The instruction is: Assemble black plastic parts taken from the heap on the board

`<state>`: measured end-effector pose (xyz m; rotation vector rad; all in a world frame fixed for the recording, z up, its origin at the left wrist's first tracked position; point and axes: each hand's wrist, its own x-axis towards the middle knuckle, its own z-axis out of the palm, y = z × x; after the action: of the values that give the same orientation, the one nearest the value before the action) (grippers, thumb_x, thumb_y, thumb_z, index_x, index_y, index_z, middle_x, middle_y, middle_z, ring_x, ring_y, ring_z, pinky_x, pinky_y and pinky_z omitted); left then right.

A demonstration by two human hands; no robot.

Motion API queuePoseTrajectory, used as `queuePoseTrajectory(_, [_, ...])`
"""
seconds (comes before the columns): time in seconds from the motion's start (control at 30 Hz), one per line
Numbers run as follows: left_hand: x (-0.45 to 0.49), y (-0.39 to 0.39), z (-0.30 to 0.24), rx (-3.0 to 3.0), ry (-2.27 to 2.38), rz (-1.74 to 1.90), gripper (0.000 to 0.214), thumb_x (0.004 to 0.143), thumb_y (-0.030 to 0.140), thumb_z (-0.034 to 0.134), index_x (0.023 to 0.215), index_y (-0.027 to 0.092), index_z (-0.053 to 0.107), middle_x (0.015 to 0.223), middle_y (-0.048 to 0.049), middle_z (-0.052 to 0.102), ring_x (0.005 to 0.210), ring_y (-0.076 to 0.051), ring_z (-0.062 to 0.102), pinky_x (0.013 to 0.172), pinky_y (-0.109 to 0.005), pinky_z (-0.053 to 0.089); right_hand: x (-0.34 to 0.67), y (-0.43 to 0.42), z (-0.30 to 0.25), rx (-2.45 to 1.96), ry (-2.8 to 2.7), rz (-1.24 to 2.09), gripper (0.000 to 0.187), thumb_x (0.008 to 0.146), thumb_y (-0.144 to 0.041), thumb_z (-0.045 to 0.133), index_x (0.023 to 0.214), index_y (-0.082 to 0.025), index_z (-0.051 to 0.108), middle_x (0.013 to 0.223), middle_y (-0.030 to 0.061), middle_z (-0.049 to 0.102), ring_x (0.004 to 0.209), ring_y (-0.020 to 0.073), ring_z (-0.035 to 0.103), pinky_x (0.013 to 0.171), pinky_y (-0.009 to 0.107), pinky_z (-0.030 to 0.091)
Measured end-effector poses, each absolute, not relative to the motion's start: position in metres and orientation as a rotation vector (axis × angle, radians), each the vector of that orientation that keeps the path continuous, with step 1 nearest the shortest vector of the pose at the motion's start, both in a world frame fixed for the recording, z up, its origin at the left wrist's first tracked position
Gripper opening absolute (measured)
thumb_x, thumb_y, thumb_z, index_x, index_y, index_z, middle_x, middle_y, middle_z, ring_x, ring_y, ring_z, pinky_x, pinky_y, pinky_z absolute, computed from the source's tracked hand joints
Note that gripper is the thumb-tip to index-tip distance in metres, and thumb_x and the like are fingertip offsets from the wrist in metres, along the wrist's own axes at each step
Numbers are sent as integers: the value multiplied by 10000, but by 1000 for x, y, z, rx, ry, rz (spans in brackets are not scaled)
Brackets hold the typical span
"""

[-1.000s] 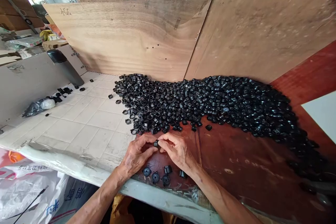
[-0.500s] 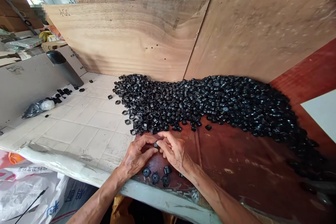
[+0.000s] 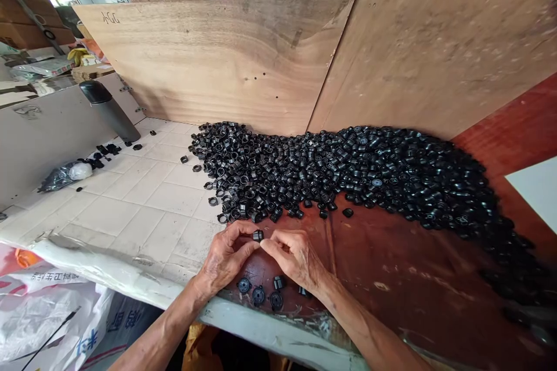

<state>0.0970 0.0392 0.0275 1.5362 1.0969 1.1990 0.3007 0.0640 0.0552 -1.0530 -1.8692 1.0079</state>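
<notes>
My left hand and my right hand meet at the near edge of the bench. Together they pinch one small black plastic part between their fingertips; both hands have their fingers closed round it. Just below the hands lie several similar black parts in a short row on the dark red surface. Behind the hands a long heap of small black rings and caps stretches across the bench to the right.
A tall plywood board stands behind the heap. The left of the bench is white tile, with a black cylinder lying on it and a small plastic bag. White printed sacks sit below the bench edge.
The hands stay together on the small black part; the fingers have shifted slightly, and the part now shows more clearly between the fingertips. The view has drifted a little.
</notes>
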Motion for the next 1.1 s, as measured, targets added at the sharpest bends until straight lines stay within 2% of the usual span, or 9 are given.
queuePoseTrajectory(0.1, [97,39,28,1552,1109,1191,142,964,243,701,1103,216,715,1177,-76,722,1043,-211,732,924,-326,616,301,65,56,-1021,-1869,1017,128,900,-321,669,855,-202,674,678,-18,612,585,134,553,555,234,425])
queuePoseTrajectory(0.23, [99,40,29,1532,1101,1189,150,956,286,720,1082,206,720,1134,-74,738,1034,-217,733,928,-336,619,302,66,56,-1036,-1862,982,129,909,-291,644,809,-209,647,670,-14,610,590,140,557,566,238,442])
queuePoseTrajectory(0.33, [101,40,28,1524,1093,1169,155,966,312,709,1081,206,710,1111,-67,742,1001,-209,738,893,-326,624,300,65,53,-990,-1844,1022,66,898,-250,622,904,-207,672,745,0,661,646,148,603,619,243,481])
queuePoseTrajectory(0.53, [96,38,35,1858,1157,1091,132,978,250,680,1106,223,669,1087,-51,748,998,-196,716,916,-335,580,300,63,52,-1199,-1732,1332,71,852,-221,616,901,-196,661,707,-26,635,574,126,561,547,231,422])
queuePoseTrajectory(0.6, [96,37,43,1923,1157,981,90,976,245,664,1062,216,664,1001,-35,745,895,-176,704,824,-302,573,304,66,56,-1278,-1774,1413,52,839,-239,652,817,-192,658,664,-30,618,558,125,543,526,233,387])
queuePoseTrajectory(0.73, [100,42,46,1834,1311,835,234,919,324,737,1114,222,659,849,18,657,657,-129,606,605,-247,515,313,76,55,-1377,-1896,1008,139,887,-277,671,777,-191,665,670,-4,611,632,167,590,607,273,446])
queuePoseTrajectory(0.77, [101,44,42,1823,1388,872,318,918,320,734,1210,232,644,878,17,645,655,-128,597,619,-256,527,315,79,51,-1369,-1917,853,64,891,-234,656,867,-186,691,741,15,638,685,184,619,660,290,481])
queuePoseTrajectory(0.9, [102,54,23,1932,1577,981,506,934,217,668,1425,295,577,971,-5,607,713,-145,607,760,-332,589,318,88,30,-1303,-2113,514,424,858,-92,639,1270,-191,650,1072,96,649,906,240,675,793,336,545])
queuePoseTrajectory(1.1, [101,53,20,1997,1570,1000,282,932,229,685,1212,267,677,931,0,590,727,-152,617,723,-308,589,315,87,19,-1294,-2180,449,233,880,-85,630,1073,-214,622,992,58,639,785,206,647,684,294,500])
